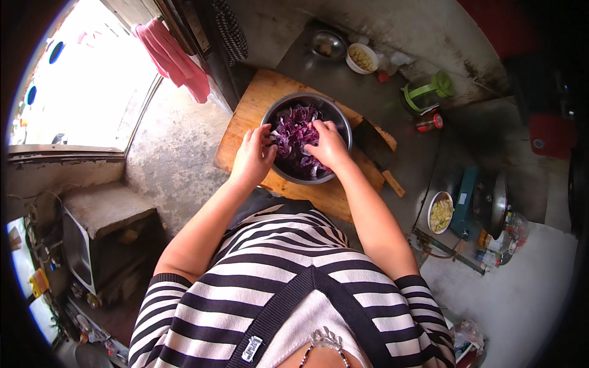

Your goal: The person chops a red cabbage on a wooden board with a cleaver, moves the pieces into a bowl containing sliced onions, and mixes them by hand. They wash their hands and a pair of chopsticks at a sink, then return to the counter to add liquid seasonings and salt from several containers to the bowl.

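Note:
Shredded purple cabbage (pixel 297 133) lies in a round stainless steel bowl (pixel 348 124), which stands on a wooden cutting board (pixel 244 115). My right hand (pixel 326 145) reaches into the bowl from the right, its fingers curled into the shreds. At the bowl's left rim is my left hand (pixel 255 154), fingers bent over the edge beside the cabbage; whether it grips any shreds is unclear. To the right of the bowl, a cleaver with a dark blade (pixel 370 142) and wooden handle (pixel 393 183) rests partly on the board.
Behind the board stand a small metal bowl (pixel 327 44) and a white bowl of pale pieces (pixel 362 58). At right are a green-lidded container (pixel 425 92), a red-lidded jar (pixel 430 122), a bowl of chopped vegetables (pixel 441 212) and a teal gas stove (pixel 464 202).

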{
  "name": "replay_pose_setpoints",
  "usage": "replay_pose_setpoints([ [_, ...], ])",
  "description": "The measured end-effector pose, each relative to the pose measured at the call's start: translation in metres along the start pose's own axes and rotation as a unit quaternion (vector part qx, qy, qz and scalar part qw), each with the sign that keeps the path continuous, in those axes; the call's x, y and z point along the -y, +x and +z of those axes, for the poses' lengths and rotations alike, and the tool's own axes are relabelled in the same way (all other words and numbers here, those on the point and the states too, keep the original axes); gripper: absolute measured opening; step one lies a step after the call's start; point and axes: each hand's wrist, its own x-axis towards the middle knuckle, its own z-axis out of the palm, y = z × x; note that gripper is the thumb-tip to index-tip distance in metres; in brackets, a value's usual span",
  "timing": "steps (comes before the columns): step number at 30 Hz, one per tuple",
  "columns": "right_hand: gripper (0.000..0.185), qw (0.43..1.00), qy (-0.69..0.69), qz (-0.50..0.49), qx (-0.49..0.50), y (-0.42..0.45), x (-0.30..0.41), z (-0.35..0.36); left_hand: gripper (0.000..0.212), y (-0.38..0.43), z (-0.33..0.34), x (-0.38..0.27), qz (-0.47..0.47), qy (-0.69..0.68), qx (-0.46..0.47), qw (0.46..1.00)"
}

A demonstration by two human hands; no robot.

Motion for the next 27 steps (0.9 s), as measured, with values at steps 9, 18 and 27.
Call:
replay_pose_setpoints([
  [9,0.09,0.997,0.063,-0.027,0.021,-0.004,0.015,-0.023,0.07,0.041,0.039,0.033,-0.092,-0.12,0.064,0.986],
  [18,0.098,0.982,0.109,0.128,0.087,0.047,-0.011,0.013,0.07,0.095,0.063,0.011,-0.346,-0.158,0.084,0.921],
  [27,0.035,0.973,0.172,-0.135,-0.072,0.001,-0.006,-0.027,0.06,0.058,0.032,-0.017,-0.052,-0.011,0.14,0.989],
])
